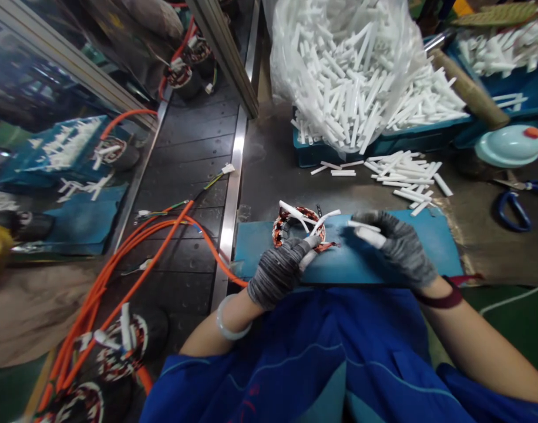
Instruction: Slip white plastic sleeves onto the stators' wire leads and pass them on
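Likely light and slightly bendy, the short white plastic sleeve (pixel 313 241), pinched in the gloved left hand (pixel 280 270) beside the copper-wound stator ring (pixel 278 230), suits a mid-length grip, while the right hand (pixel 401 252) clasps a second white sleeve (pixel 370 237).

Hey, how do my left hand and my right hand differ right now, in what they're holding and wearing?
The left hand pinches a sleeved lead at the stator; the right hand holds a loose white tube, apart from the stator. The left wrist wears a pale bangle, the right a dark band. Both hands wear grey knit gloves and are over the blue mat.
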`<state>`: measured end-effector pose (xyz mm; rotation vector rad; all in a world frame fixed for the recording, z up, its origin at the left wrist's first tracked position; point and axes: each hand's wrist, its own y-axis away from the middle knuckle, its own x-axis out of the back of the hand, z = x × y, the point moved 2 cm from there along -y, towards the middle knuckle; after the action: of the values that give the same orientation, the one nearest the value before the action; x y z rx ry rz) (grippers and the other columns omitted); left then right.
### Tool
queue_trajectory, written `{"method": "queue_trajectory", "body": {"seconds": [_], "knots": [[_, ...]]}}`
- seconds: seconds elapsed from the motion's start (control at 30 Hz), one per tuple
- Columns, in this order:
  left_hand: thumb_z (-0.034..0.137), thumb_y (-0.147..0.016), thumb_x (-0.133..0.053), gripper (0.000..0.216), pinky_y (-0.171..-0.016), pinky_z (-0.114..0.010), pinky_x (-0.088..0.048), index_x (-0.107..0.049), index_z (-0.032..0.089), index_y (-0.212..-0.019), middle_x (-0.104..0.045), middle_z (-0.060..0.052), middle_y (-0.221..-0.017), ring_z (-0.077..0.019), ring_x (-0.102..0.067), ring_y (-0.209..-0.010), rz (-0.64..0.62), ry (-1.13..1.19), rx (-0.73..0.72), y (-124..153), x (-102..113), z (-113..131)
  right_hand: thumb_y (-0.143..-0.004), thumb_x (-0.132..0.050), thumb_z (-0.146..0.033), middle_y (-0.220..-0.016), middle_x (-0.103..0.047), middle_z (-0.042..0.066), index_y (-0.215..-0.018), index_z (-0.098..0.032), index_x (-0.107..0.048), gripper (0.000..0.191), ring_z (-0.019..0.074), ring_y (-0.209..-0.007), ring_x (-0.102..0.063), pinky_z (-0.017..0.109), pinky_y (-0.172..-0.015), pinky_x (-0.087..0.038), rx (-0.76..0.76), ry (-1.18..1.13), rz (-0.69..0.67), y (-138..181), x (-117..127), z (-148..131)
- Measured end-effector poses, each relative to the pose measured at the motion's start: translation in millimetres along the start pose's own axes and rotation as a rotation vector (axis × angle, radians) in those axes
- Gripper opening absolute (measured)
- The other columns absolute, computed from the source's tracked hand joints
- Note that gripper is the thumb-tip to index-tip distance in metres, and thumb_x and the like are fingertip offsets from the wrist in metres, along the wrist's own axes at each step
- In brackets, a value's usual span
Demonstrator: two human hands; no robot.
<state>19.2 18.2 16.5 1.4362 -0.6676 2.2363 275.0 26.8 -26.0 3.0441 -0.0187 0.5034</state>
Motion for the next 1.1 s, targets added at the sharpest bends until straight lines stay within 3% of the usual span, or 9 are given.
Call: {"method": "queue_trajectory", "body": {"seconds": [0.13, 0.37, 0.47, 0.57, 0.7, 0.83, 0.97, 1.03, 1.1], "knots": [[0.031, -0.108, -0.046, 0.036, -0.092, -0.028, -0.062, -0.067, 0.019, -0.135, -0.079, -0.007, -0.116, -0.0180, -0.076, -0.103, -0.008, 0.114, 0.060, -0.4, 1.4, -0.4, -0.079, -0.079, -0.052, -0.097, -0.082, 0.005, -0.101, -0.025, -0.078, 0.035, 0.0263, -0.088, -0.076, 0.041, -0.081, -0.061, -0.200, -0.147, -0.020, 33.7, -9.6, -1.1], [0.029, -0.108, -0.049, 0.034, -0.098, -0.029, -0.061, -0.066, 0.017, -0.134, -0.077, -0.008, -0.124, -0.0183, -0.075, -0.110, 0.007, 0.120, 0.030, 0.9, -1.7, -3.2, -0.069, -0.087, -0.050, -0.096, -0.082, 0.004, -0.098, -0.025, -0.079, 0.039, 0.0257, -0.089, -0.075, 0.043, -0.084, -0.061, -0.256, -0.310, -0.042, 28.4, -23.5, 9.0], [0.029, -0.108, -0.049, 0.034, -0.096, -0.029, -0.061, -0.066, 0.018, -0.135, -0.077, -0.007, -0.123, -0.0182, -0.076, -0.108, -0.002, 0.089, 0.034, 1.2, -2.2, -3.1, -0.071, -0.087, -0.050, -0.099, -0.083, 0.004, -0.098, -0.027, -0.081, 0.037, 0.0266, -0.093, -0.076, 0.044, -0.089, -0.060, -0.224, -0.303, -0.047, 29.6, -26.4, 6.0], [0.031, -0.107, -0.050, 0.035, -0.092, -0.030, -0.063, -0.065, 0.018, -0.136, -0.078, -0.007, -0.119, -0.0197, -0.076, -0.105, 0.009, 0.052, 0.024, 1.2, -2.3, -1.8, -0.079, -0.082, -0.047, -0.104, -0.082, 0.003, -0.104, -0.031, -0.082, 0.030, 0.0267, -0.098, -0.075, 0.043, -0.093, -0.059, -0.096, -0.153, -0.046, 29.1, -26.6, -1.0], [0.031, -0.107, -0.051, 0.036, -0.088, -0.031, -0.064, -0.066, 0.015, -0.135, -0.078, -0.009, -0.117, -0.0214, -0.077, -0.103, 0.053, 0.009, 0.006, 1.2, -3.2, -1.3, -0.091, -0.067, -0.049, -0.083, -0.078, 0.001, -0.111, -0.031, -0.080, 0.029, 0.0208, -0.074, -0.071, 0.037, -0.075, -0.059, -0.093, -0.151, -0.238, 20.7, -29.5, -9.5], [0.034, -0.107, -0.051, 0.036, -0.091, -0.029, -0.062, -0.066, 0.017, -0.135, -0.079, -0.008, -0.117, -0.0199, -0.077, -0.104, 0.050, 0.018, -0.001, 0.9, -5.0, -3.7, -0.095, -0.058, -0.058, -0.067, -0.070, 0.002, -0.089, -0.021, -0.079, 0.043, 0.0172, -0.061, -0.063, 0.034, -0.069, -0.055, -0.214, -0.350, -0.471, 12.8, -37.1, -16.1], [0.034, -0.107, -0.050, 0.036, -0.091, -0.027, -0.061, -0.066, 0.017, -0.134, -0.080, -0.008, -0.115, -0.0189, -0.077, -0.104, 0.088, 0.030, -0.026, 1.8, -4.9, -5.4, -0.095, -0.055, -0.062, -0.057, -0.060, 0.000, -0.083, -0.019, -0.077, 0.050, 0.0148, -0.054, -0.053, 0.031, -0.060, -0.046, -0.319, -0.461, -0.457, 11.3, -43.3, -15.6], [0.033, -0.107, -0.052, 0.037, -0.092, -0.028, -0.061, -0.065, 0.017, -0.137, -0.079, -0.008, -0.120, -0.0194, -0.076, -0.106, 0.078, 0.010, -0.037, 3.3, -6.3, -3.7, -0.095, -0.054, -0.062, -0.052, -0.051, -0.003, -0.074, -0.019, -0.073, 0.051, 0.0134, -0.053, -0.047, 0.030, -0.058, -0.042, -0.304, -0.482, -0.482, 12.7, -44.6, -15.4], [0.033, -0.105, -0.054, 0.037, -0.083, -0.028, -0.061, -0.064, 0.020, -0.138, -0.078, -0.008, -0.120, -0.0207, -0.077, -0.101, 0.063, -0.079, -0.017, 4.7, -8.5, 0.2, -0.094, -0.055, -0.062, -0.052, -0.048, -0.004, -0.068, -0.020, -0.067, 0.051, 0.0123, -0.053, -0.043, 0.029, -0.057, -0.040, -0.253, -0.404, -0.522, 15.2, -44.1, -16.5]]}}
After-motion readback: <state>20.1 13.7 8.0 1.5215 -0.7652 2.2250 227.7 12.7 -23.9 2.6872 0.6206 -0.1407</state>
